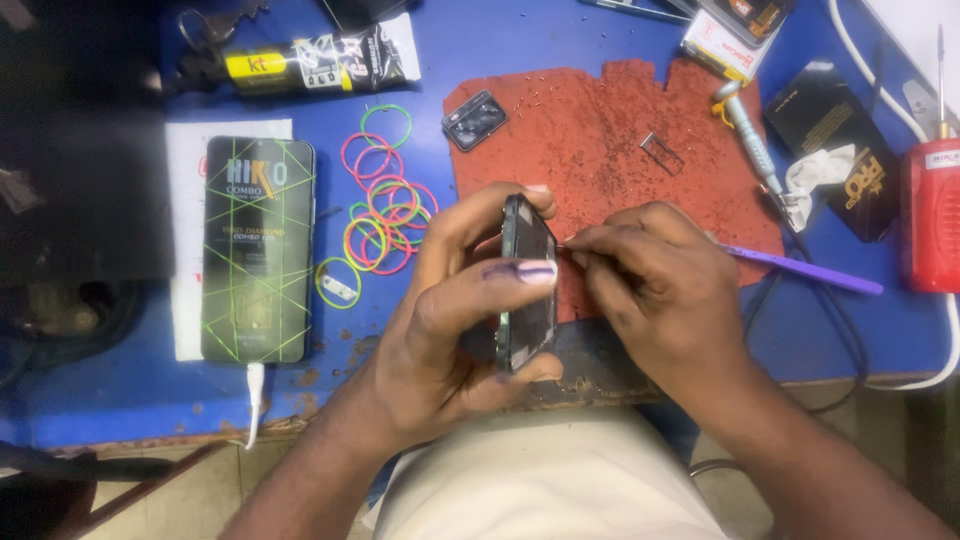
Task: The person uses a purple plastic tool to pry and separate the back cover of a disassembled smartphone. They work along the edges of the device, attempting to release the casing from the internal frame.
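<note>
A blue table (120, 400) carries a dark phone box (258, 248), coloured rubber bands (385, 215) and a red mat (600, 130). Over the mat's near edge, the left hand (450, 320) grips a phone (528, 285) edge-up; the right hand (660, 290) pinches a purple pry tool (810, 270) against it.

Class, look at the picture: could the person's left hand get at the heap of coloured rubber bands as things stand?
Probably not at once: the left hand grips a phone on edge. The rubber bands lie uncovered just beyond it.
</note>
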The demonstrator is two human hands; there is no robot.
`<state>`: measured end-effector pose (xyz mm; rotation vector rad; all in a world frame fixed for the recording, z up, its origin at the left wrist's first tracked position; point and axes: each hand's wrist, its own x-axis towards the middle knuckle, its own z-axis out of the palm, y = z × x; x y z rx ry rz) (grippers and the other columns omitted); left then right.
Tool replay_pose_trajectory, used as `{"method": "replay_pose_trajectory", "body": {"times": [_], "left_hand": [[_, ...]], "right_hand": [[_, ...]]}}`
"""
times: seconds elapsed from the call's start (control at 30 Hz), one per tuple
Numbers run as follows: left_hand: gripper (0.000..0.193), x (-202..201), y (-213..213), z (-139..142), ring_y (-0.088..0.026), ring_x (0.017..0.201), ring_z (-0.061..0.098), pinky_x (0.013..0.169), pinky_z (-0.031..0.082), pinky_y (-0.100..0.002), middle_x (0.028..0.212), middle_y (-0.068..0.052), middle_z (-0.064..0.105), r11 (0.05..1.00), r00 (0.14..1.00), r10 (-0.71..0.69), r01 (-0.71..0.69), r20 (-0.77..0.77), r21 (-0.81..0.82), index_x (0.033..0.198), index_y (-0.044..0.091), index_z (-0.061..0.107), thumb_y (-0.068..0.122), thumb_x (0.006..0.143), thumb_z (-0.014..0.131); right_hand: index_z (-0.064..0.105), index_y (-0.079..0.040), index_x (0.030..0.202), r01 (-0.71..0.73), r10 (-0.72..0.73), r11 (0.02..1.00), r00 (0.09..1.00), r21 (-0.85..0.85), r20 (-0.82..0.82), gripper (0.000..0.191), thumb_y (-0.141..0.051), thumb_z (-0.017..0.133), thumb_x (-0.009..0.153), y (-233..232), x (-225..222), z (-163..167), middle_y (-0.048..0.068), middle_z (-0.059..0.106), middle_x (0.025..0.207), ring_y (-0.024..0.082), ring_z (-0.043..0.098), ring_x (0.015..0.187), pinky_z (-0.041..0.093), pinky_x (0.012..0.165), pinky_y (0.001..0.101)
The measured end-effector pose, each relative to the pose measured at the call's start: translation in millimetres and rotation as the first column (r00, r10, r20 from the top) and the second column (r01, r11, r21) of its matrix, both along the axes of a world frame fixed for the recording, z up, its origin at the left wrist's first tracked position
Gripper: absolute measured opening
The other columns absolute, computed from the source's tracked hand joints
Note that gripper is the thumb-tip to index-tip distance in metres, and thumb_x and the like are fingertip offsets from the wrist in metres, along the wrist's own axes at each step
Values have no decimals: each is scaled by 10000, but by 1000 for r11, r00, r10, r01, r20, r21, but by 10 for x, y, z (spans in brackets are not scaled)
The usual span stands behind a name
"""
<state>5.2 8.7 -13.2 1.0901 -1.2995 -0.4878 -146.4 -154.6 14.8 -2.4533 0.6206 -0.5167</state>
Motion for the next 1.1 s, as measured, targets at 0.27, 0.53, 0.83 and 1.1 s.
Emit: {"method": "replay_pose_trajectory", "body": {"times": [0.27, 0.53, 0.83, 1.1], "left_hand": [[572, -5, -12, 3, -306, 1480, 433, 1250, 440, -430, 1591, -185, 327, 1000, 1000, -3, 3, -22, 6, 1457, 252, 380, 228, 1051, 781], [600, -2, -7, 42, -317, 1450, 471, 1243, 470, -434, 1577, -200, 319, 1000, 1000, -9, 9, 20, -3, 1447, 264, 367, 201, 1032, 795], [607, -5, -5, 66, -345, 1485, 444, 1255, 450, -445, 1558, -193, 326, 1000, 999, -14, 14, 30, -11, 1451, 267, 372, 200, 1021, 795], [594, -2, 0, 45, -270, 1384, 516, 1193, 502, -400, 1584, -187, 314, 1000, 1000, -25, 25, 11, -7, 1444, 268, 370, 189, 1041, 800]], "right_hand": [[731, -18, 1007, -85, 83, 991, 996, -106, -23, 179, 7, 751, 831, -13, -6, -31, 95, 692, 951, 265, 691, 906, 536, 805, 370], [727, -24, 1009, -5, 5, 1000, 1000, -3, -17, 149, -1, 739, 863, 55, -53, -53, 88, 692, 955, 228, 706, 879, 550, 761, 337], [709, -20, 962, -113, 109, 987, 993, -116, -43, 183, -3, 746, 784, 135, -125, 5, 113, 681, 923, 291, 682, 886, 524, 791, 383], [717, -31, 986, -27, 27, 998, 1000, -50, 5, 142, -7, 748, 850, 130, -93, -63, 84, 693, 940, 253, 690, 879, 532, 803, 362]]}}
